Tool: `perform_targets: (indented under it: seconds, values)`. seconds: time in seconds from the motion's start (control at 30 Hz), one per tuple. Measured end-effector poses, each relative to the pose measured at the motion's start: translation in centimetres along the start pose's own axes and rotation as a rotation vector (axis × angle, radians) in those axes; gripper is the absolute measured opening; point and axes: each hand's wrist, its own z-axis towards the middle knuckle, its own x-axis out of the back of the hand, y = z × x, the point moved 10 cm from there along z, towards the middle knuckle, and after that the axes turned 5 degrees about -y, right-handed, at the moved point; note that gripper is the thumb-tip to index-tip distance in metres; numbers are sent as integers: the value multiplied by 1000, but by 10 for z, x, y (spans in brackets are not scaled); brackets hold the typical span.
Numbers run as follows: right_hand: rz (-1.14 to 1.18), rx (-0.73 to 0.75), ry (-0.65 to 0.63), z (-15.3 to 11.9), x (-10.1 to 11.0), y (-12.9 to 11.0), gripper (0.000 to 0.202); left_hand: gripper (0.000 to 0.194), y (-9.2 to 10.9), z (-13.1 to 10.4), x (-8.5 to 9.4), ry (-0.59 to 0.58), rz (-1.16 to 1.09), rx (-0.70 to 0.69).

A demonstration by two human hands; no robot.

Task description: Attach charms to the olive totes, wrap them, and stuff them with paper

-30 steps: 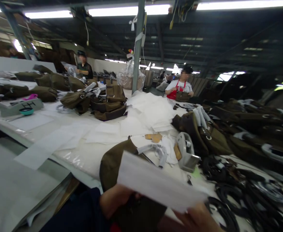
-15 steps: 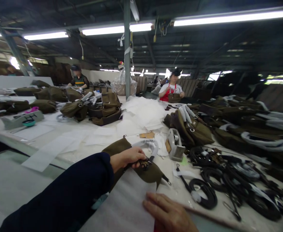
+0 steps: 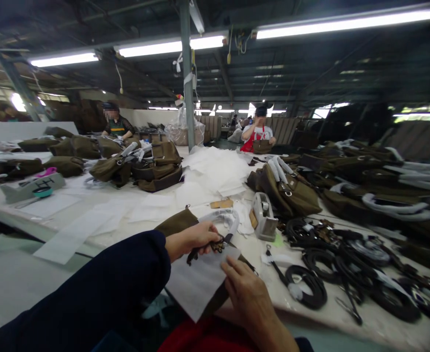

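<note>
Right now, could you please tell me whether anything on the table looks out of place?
One thin white sheet at the left juts past the near edge of the table, so it looks askew. I can't make out any spill or damage.

At six o'clock, a thin white paper sheet (image 3: 200, 286) hides much of the olive-brown fabric bag (image 3: 175, 223). The left hand (image 3: 199, 238) partly covers a dark strap with brassy hardware (image 3: 219, 246), its details too small to tell. Toward three o'clock, the picture's edge cuts off heaped olive bags (image 3: 394, 188).
</note>
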Motion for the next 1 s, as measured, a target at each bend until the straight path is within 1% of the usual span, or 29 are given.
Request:
perform_targets:
  seconds: [0.1, 0.2, 0.33, 0.4, 0.57, 0.67, 0.73, 0.83, 0.93, 1.0]
  values:
    - [-17, -48, -9, 2, -7, 4, 32, 22, -14, -1, -2, 13, -22, 32]
    - [-31, -60, -25, 3, -13, 6, 33, 23, -31, -2, -6, 26, -55, 13]
    - [-32, -5, -39, 3, -18, 7, 35, 24, -61, -5, -16, -9, -101, 1]
    - [-34, 41, -36, 3, -18, 6, 34, 29, -71, -7, -20, -22, -151, -18]
    - [-95, 160, -58, 6, -15, 7, 38, 39, -75, -9, -20, 22, -222, -75]
    - [-105, 189, -62, 7, -19, 7, 31, 40, -76, -6, -19, 11, -220, -97]
    - [-102, 178, -29, 10, -24, 5, 25, 41, -79, -1, -15, -22, -210, -98]
    - [-109, 121, 49, 18, -34, 1, 18, 42, -83, 5, 1, -59, -183, -81]
    - [-109, 87, 101, 31, -44, -3, 14, 44, -82, 6, 22, -43, -169, -56]
    - [-97, 93, 91, 37, -48, -2, 14, 42, -79, 4, 28, -24, -156, -35]
